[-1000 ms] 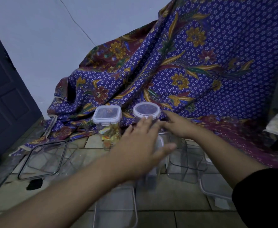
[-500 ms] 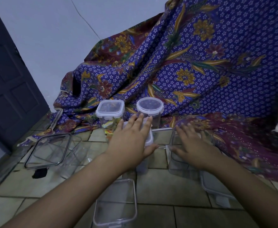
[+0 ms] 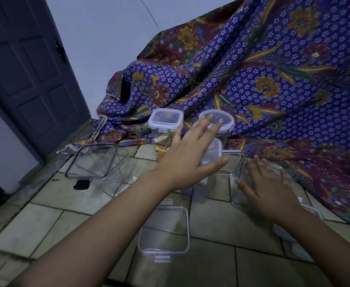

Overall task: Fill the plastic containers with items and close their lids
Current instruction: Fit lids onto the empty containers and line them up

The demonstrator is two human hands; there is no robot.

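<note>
Tall clear lidded plastic container (image 3: 200,193) stood directly under the flat, spread-fingered left grip (image 3: 186,162); right grip (image 3: 269,193), fingers splayed, hovered just right.

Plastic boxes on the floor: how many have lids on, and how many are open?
Lid on: 3 (square-lidded container, round-lidded container, container under the left hand)
Open: 3 (dark-rimmed container, nearest container, container by the right hand)
Cannot tell: 1 (half-hidden container)
Total: 7
</note>
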